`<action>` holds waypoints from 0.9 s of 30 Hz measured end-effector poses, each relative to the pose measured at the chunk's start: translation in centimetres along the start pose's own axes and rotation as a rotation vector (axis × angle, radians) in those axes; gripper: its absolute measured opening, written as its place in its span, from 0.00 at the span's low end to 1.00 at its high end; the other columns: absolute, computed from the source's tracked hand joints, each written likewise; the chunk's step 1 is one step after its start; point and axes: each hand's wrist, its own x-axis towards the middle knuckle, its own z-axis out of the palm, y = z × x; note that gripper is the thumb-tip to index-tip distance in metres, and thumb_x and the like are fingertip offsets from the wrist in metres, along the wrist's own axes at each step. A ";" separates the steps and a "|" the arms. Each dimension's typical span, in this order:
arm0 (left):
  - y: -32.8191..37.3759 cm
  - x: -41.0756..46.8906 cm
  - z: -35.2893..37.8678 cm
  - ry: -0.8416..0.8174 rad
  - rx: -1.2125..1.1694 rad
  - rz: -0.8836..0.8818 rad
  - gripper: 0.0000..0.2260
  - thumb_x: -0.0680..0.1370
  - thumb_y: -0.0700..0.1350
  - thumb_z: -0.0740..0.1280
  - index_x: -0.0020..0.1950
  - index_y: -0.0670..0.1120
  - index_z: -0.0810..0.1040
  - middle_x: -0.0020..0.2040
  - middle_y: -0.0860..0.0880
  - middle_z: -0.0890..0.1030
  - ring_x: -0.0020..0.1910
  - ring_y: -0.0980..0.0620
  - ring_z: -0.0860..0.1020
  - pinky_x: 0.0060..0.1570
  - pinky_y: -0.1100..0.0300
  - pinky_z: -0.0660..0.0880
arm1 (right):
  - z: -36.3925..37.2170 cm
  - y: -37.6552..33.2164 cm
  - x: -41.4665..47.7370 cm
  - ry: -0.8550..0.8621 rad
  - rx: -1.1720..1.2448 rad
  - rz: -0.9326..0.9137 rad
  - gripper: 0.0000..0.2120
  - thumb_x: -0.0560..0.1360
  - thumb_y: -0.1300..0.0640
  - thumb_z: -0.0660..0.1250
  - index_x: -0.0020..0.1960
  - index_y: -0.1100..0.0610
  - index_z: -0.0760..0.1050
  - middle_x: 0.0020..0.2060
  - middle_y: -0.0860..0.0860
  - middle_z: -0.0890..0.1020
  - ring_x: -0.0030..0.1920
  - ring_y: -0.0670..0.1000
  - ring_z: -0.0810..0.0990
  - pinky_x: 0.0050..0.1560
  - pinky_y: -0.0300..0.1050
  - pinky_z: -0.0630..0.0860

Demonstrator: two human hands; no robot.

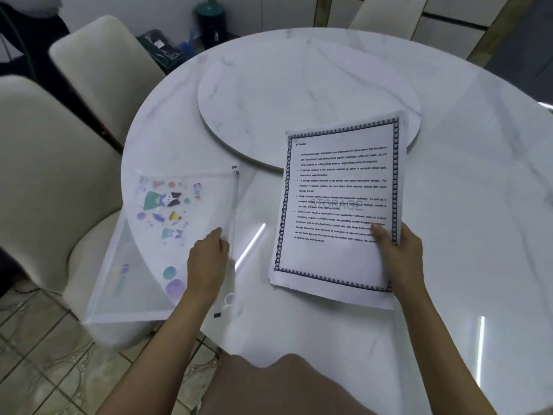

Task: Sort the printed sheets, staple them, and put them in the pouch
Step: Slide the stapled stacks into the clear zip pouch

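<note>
**One head-worn camera, angled down over the table**

A single wide-angle view looks forward and down from the person's head. It sits close. Both forearms rise from the bottom edge, with the left hand left of centre and the right hand right of centre. The pouch at the left hand's fingers and the sheets held in the right hand fill the middle of the frame. Beyond both hands the round table bends away with the lens. Left of the left hand, a chair and the tiled floor reach the frame's edge.
</note>
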 end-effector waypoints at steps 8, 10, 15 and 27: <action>1.6 -1.0 -0.7 0.148 -0.219 -0.071 0.15 0.79 0.38 0.58 0.65 0.42 0.74 0.38 0.43 0.80 0.34 0.48 0.75 0.40 0.61 0.69 | 6.3 -1.4 -2.4 0.292 0.347 0.172 0.09 0.76 0.61 0.64 0.56 0.56 0.75 0.50 0.53 0.81 0.50 0.52 0.80 0.55 0.46 0.76; 2.2 -1.0 -0.7 0.165 -0.237 -0.062 0.15 0.79 0.38 0.58 0.64 0.42 0.75 0.37 0.43 0.80 0.33 0.49 0.73 0.41 0.61 0.68 | 7.0 -1.9 -2.6 0.331 0.395 0.187 0.09 0.76 0.61 0.64 0.55 0.54 0.74 0.49 0.51 0.81 0.49 0.50 0.80 0.53 0.44 0.76; 3.5 -1.1 -0.7 0.161 -0.264 -0.052 0.15 0.79 0.39 0.57 0.65 0.43 0.74 0.35 0.43 0.78 0.30 0.50 0.70 0.37 0.65 0.64 | 6.8 -2.5 -2.5 0.338 0.358 0.146 0.12 0.77 0.61 0.63 0.60 0.56 0.74 0.50 0.49 0.80 0.49 0.47 0.79 0.51 0.39 0.74; 6.6 -1.7 0.6 0.035 -0.344 0.050 0.16 0.79 0.40 0.58 0.66 0.46 0.74 0.34 0.38 0.79 0.31 0.43 0.73 0.40 0.54 0.73 | 6.3 -2.3 -3.0 0.226 0.156 0.061 0.12 0.77 0.58 0.63 0.59 0.58 0.75 0.47 0.46 0.80 0.49 0.46 0.79 0.55 0.42 0.75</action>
